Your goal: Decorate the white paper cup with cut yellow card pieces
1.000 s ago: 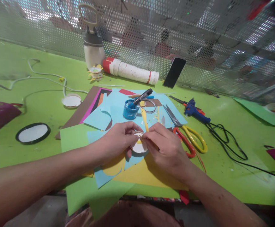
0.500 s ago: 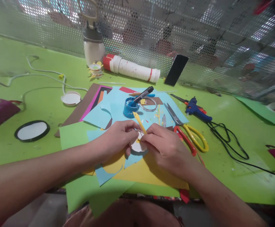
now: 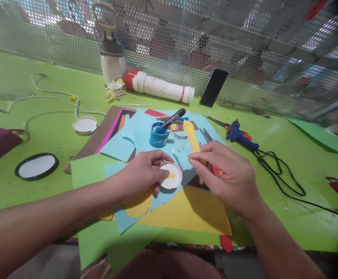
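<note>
My left hand (image 3: 148, 170) is closed on the edge of a small white paper cup bottom (image 3: 173, 182), with the thumb across its inner face. A short yellow paper piece (image 3: 171, 175) lies on that white disc. Pinched between the thumb and fingers of my right hand (image 3: 222, 166) is a long yellow paper cutout (image 3: 191, 133) with a rounded, dotted top end, held upright and apart from the disc. Beyond the hands stands a blue jar (image 3: 158, 138) with a black marker (image 3: 174, 119) leaning in it. Scissors (image 3: 205, 135) lie partly hidden behind my right hand.
Coloured paper sheets (image 3: 186, 209) cover the middle of the green table (image 3: 282, 170). A blue glue gun (image 3: 240, 135) with a black cord lies at right. Stacked paper cups (image 3: 163, 87), a phone (image 3: 214, 87) and a flask (image 3: 112, 64) are at the back; a black ring (image 3: 56, 164) is left.
My right hand has moved right and away from the white disc, lifting the yellow cutout off it. My left hand still holds the disc, where the short yellow piece now shows.
</note>
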The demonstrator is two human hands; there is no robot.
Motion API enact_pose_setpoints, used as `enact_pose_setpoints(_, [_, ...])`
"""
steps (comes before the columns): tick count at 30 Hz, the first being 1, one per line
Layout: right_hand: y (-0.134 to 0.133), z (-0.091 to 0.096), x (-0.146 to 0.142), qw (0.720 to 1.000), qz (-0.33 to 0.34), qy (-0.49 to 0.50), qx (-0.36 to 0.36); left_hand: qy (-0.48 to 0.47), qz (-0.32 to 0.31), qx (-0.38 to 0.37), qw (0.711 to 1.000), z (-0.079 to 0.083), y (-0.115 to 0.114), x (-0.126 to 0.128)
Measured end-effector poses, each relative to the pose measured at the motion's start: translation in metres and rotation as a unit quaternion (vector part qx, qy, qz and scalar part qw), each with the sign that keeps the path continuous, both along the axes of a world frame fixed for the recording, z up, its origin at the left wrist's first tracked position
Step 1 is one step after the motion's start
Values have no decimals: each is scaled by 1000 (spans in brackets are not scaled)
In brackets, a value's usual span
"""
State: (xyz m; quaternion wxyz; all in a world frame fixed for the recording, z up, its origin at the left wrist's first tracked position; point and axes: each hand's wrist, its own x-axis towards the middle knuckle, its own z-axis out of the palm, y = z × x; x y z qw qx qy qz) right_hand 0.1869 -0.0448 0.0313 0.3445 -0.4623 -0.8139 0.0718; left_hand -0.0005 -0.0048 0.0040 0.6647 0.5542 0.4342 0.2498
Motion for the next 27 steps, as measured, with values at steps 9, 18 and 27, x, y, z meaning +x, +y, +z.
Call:
enact_pose_setpoints(9, [5, -1, 12, 990, -96, 93, -39, -21, 10, -5, 1000, 3, -1, 0])
enact_pose_setpoints(18, [17, 2, 40, 954, -226, 194, -35, -20, 36, 7, 999, 13, -4, -3])
enact_pose_setpoints(27, [13, 3, 29, 954, -201, 207, -78, -32, 55, -1, 998, 8, 1, -4])
